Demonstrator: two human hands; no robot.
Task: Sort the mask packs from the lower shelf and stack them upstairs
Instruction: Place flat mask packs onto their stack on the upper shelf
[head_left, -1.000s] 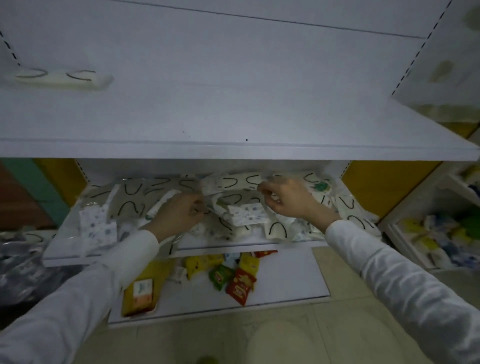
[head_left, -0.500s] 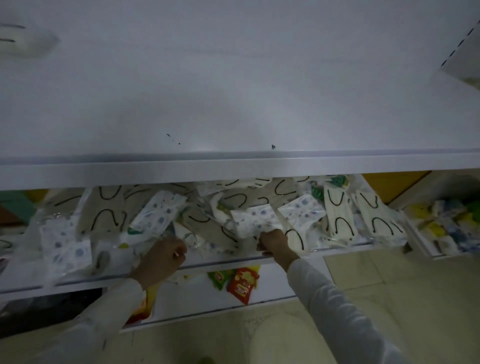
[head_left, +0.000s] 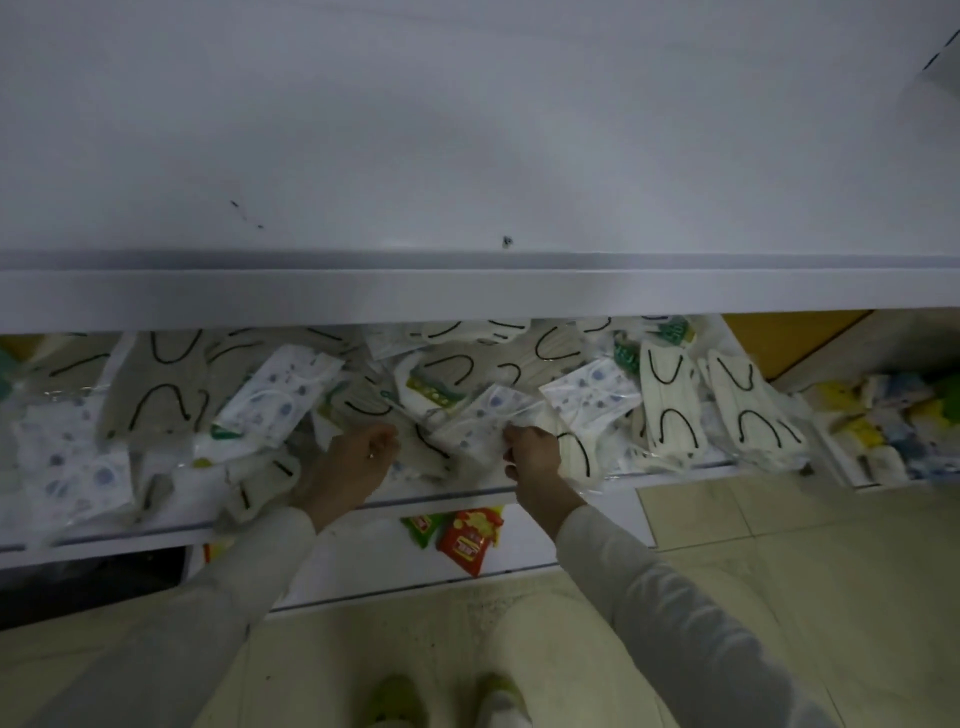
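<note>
The right hand (head_left: 535, 460) pinches a clear-wrapped white mask pack with blue dots (head_left: 483, 422), while the left hand (head_left: 358, 462) curls into the heap of wrapped mask packs (head_left: 670, 410) beside it, grip unclear, all on the lower white shelf (head_left: 457, 500) under the upper white shelf (head_left: 467, 156).

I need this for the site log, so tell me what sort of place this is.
Probably a small shop: white tiered shelves, sealed mask packs heaped loose on the lower one, snack packets below, and more packaged goods off to the right.
</note>
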